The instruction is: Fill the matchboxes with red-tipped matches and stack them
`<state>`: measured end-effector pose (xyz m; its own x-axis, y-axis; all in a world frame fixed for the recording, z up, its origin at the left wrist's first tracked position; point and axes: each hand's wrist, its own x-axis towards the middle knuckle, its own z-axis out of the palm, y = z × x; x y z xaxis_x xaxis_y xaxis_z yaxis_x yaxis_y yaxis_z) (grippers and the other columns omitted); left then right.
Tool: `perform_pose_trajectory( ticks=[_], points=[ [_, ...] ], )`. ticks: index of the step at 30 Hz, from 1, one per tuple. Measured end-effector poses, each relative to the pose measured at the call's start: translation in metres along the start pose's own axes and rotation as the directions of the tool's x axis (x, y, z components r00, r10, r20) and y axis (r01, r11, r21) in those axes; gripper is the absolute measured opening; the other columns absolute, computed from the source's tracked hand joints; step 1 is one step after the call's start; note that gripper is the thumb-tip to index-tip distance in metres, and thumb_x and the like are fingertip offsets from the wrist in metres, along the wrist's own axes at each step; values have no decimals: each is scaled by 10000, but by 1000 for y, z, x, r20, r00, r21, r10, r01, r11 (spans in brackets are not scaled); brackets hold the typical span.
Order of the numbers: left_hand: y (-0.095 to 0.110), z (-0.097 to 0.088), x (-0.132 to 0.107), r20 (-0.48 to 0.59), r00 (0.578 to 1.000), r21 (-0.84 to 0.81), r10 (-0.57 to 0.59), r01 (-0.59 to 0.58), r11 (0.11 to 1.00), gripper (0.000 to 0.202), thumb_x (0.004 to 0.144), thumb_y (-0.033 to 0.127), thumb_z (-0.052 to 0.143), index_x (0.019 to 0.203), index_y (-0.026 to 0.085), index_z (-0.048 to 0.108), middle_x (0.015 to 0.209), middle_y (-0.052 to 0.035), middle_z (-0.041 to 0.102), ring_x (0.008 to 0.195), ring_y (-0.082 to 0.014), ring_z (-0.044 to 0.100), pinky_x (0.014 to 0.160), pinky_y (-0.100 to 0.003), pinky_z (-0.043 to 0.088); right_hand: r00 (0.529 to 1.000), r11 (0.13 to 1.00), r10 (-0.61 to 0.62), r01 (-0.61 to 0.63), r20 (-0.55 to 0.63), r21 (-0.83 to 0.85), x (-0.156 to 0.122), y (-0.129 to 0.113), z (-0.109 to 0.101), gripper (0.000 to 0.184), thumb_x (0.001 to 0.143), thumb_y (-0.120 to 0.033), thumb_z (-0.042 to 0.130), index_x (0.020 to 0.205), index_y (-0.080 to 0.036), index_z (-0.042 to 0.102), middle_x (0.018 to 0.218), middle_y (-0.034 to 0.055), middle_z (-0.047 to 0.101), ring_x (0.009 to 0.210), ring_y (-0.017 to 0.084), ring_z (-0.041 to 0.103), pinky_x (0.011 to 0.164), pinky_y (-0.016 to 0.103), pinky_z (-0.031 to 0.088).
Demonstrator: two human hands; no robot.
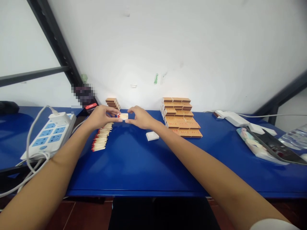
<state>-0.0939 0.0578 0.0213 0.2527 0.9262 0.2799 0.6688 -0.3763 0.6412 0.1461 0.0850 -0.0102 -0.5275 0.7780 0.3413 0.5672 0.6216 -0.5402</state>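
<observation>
Between my two hands is a small white matchbox tray (123,116) with a few red-tipped matches in it. My left hand (104,115) grips its left end between thumb and fingers. At the right end, my right hand (139,118) pinches the tray with thumb and fingertips. A row of loose matches (102,137) lies on the table below my left hand, red heads to the left. Behind that hand stands a short stack of matchboxes (113,103). To the right of my right wrist rise stepped rows of matchboxes (179,118). A white tray (152,136) lies near my right wrist.
The blue table (134,169) meets a white wall (144,48). A power strip (54,134) with white cables lies at left. On the right are white box pieces (236,118), a dark tray-like object (275,145) and clear plastic (296,137). Black metal posts frame both sides.
</observation>
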Motion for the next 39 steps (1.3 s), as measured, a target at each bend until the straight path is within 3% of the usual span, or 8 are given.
perform_pose_trajectory(
  ticks=[5,9,13,18,23,28,34,39],
  points=[
    [3,1,-1,-3,1000,26,17,-17,1000,714,641,735,929,1082,177,879,1057,-109,864,916,-287,755,795,-354,564,1000,999,2,-3,21,39,1,3,-4,285,928,-306,858,1138,-148,746,1132,72,773,940,188,673,830,314,471],
    [3,-5,11,-276,961,226,-10,75,971,639,891,691,719,1280,195,822,1233,-123,833,980,-303,762,890,-388,574,996,997,75,-76,-41,-5,-17,1,-22,299,938,-369,859,1115,-156,747,1147,83,790,999,201,687,835,313,456],
    [2,-10,40,-453,887,505,-88,337,794,726,941,704,601,1349,130,773,1269,-246,789,1177,-437,717,962,-482,543,993,992,104,-108,-54,-73,-53,5,-47,270,944,-384,859,1082,-182,744,1137,81,782,1012,212,697,829,321,451],
    [8,-7,72,-406,862,603,-305,503,620,791,935,730,540,1164,21,805,1190,-352,765,1167,-517,707,855,-480,507,995,989,79,-87,-66,-121,-103,5,-68,262,973,-361,832,1131,-181,728,1184,91,765,1043,231,697,865,348,478],
    [21,-13,76,-383,854,618,-352,520,590,724,911,651,568,1141,12,820,1142,-333,781,1123,-485,719,825,-441,491,992,988,82,-94,-94,-127,-131,9,-79,280,978,-372,832,1152,-185,715,1170,83,755,1023,231,694,868,359,483],
    [45,4,40,-447,890,657,-86,392,644,733,983,674,490,1288,86,805,1024,-225,808,1013,-424,724,809,-428,472,980,980,146,-162,-135,-116,-139,22,-80,302,956,-373,854,1137,-193,692,1096,77,746,940,227,691,790,353,467],
    [53,55,-6,-113,993,664,26,56,746,582,932,707,594,1115,224,861,928,-170,828,909,-418,756,736,-419,466,975,976,110,-142,-190,-163,-143,30,-85,289,958,-395,841,1118,-216,679,1102,80,738,1012,269,688,823,388,475],
    [31,51,-6,127,992,588,-2,-73,806,653,862,840,644,1082,275,887,1027,-131,847,933,-374,767,742,-390,479,975,976,139,-164,-171,-142,-145,30,-88,304,951,-374,852,1133,-209,674,1123,85,742,1017,269,692,833,397,486]
  ],
)
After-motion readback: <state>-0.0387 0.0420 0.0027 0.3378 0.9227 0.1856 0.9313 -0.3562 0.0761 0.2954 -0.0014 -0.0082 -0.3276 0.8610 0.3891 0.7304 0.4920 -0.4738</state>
